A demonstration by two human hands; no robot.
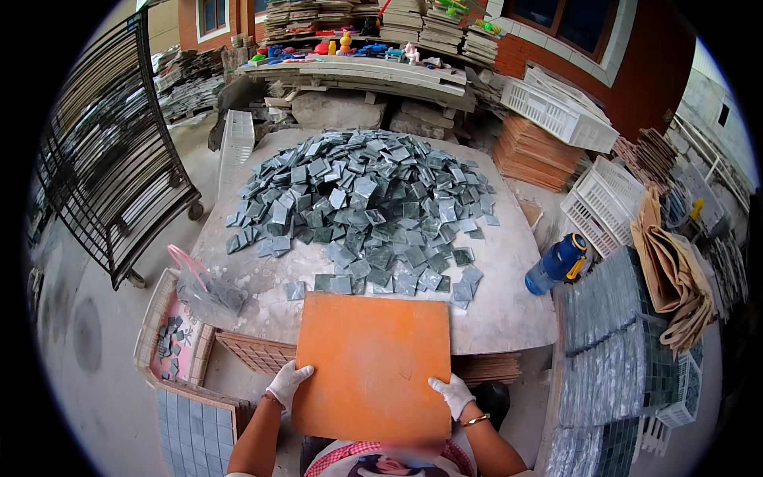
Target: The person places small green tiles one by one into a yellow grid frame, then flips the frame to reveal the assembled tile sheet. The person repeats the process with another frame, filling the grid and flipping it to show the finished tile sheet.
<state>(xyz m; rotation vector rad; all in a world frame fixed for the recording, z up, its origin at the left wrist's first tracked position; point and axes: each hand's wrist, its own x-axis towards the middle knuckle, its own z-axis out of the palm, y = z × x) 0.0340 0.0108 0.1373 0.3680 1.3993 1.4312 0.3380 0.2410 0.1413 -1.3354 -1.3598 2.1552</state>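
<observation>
Beyond checked trim (342, 455) at bottom centre, holding an orange board (372, 370) at lower centre, with left hand (288, 385) and right hand (453, 395) each closed firmly on a side edge and on nothing else. Judged to be at the board-handling step, facing loose tiles (365, 188) heaped on the table (505, 318) at upper centre. To shift from here, would call for even grips and a steady board; cannot tell of any contact between board and table.

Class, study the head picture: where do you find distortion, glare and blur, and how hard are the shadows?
Head view: fisheye bending curves the metal rack's frame, with black corners; head view: pale glare streaks the tile stacks; head view: a smudged blur beneath the orange board; head view: shadows look soft.
</observation>
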